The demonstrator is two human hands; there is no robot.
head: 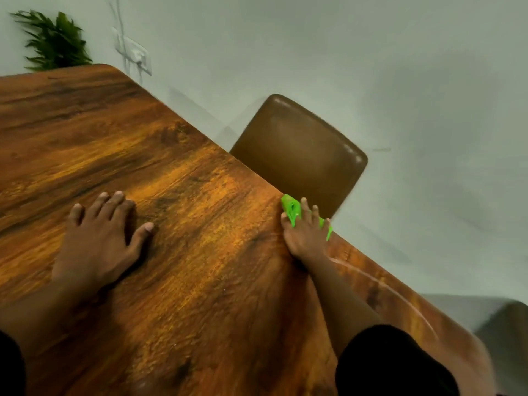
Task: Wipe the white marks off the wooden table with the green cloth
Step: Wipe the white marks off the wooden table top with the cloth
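Head view, looking down on table (200, 167), wood grain, rounded far corner.

Cloth (291, 208): bright green, bunched, lying on the table right at its right edge. Most of it is under the right hand (305, 235). One fold sticks out ahead of the hand between thumb and forefinger. A thin strip shows on the outer side, past the little finger, at the table edge.

Right hand: palm down on the cloth, fingers (304, 207) stretched forward and slightly fanned, pressing the cloth to the wood. No pinch visible. The forearm runs back along the table to a black sleeve (394, 364) at the near edge.

Left hand (100, 241): flat on the table, palm down, fingers spread and thumb out to the side. It holds nothing. It lies well apart from the cloth, toward the table's left side.

White mark (385, 285): a thin pale arc on the table. It starts just behind the right wrist and curves along the right edge toward the near corner. It lies behind the cloth, not under it.

Off the table: brown chair (300, 150) tucked against the right edge, just beyond the cloth, outline blurred. Plant (54, 41) behind the far edge. Wall socket (134, 54) with cables near the far corner.
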